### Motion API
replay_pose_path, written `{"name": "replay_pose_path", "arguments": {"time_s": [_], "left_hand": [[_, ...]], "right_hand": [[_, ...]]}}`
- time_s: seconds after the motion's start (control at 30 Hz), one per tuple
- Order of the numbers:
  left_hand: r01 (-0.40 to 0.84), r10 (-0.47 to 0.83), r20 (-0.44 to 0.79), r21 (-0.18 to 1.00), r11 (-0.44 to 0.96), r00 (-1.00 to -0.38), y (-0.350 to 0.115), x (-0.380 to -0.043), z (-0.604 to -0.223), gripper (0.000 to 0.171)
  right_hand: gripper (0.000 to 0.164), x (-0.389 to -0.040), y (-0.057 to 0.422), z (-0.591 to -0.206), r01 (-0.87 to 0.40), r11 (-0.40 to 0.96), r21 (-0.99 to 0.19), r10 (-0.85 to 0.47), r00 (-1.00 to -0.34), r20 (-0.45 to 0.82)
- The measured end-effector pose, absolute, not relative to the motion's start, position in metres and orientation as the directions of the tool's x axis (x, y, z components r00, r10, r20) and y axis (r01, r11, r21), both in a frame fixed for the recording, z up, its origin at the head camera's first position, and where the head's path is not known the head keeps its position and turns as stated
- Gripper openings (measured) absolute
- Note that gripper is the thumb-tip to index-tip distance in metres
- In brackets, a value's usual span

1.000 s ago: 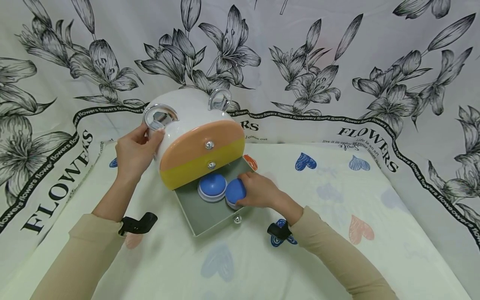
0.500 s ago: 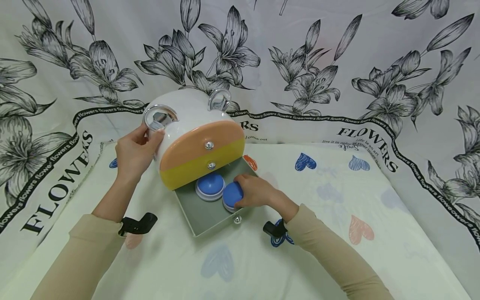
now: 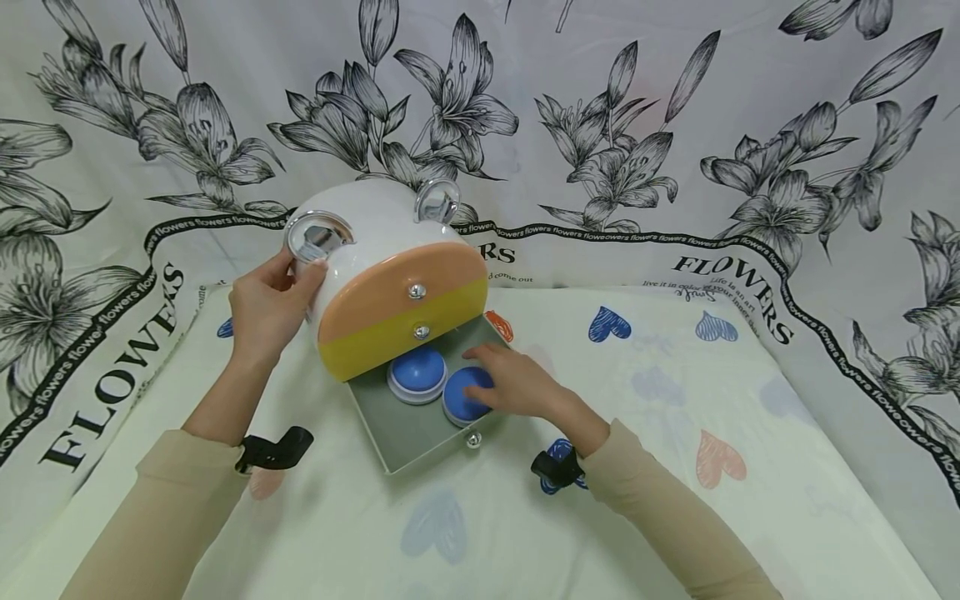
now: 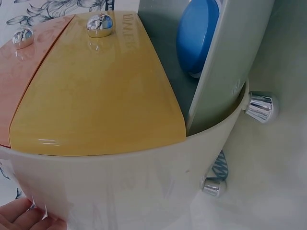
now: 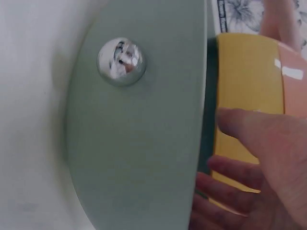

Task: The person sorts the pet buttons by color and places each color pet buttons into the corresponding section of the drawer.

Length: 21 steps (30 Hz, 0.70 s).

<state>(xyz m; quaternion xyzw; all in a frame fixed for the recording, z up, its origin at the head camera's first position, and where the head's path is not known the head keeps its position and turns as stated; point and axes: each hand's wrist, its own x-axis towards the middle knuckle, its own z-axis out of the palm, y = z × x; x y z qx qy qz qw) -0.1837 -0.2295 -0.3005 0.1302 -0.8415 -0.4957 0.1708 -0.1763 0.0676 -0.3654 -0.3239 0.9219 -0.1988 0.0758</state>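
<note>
A white rounded drawer box (image 3: 367, 208) with chrome-rimmed ears stands tilted in the head view. Its orange drawer (image 3: 375, 296) and yellow drawer (image 3: 375, 346) are closed; the grey-green bottom drawer (image 3: 401, 446) is pulled out. Inside lie two round white-based things with blue domed tops, a left blue dome (image 3: 417, 368) and a right blue dome (image 3: 460, 398). My left hand (image 3: 266, 312) grips the box's side by the left ear, thumb in front. Over the right dome my right hand (image 3: 521, 383) has its fingers spread, with the thumb above the blue top; whether it touches is unclear.
A cloth printed with hearts (image 3: 435, 525) covers the surface. Behind it hangs a white curtain (image 3: 525, 192) with black flower drawings. The chrome knob (image 5: 121, 62) sticks out from the pulled drawer's front. Small chrome feet (image 4: 261, 106) show on the box's underside.
The right blue dome has shifted slightly left inside the drawer, and my right hand has loosened from it, fingers spreading. The left dome has also slid a little left. My left hand stays put.
</note>
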Motion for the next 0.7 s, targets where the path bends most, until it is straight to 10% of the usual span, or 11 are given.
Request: {"name": "replay_pose_path", "arguments": {"time_s": [0.7], "left_hand": [[-0.031,-0.382,0.187,0.868,0.496,-0.905,-0.229,-0.183,-0.301,0.062]], "right_hand": [[0.011,-0.125,0.089,-0.380,-0.597,0.587,-0.547,-0.454,-0.802,0.387]]}}
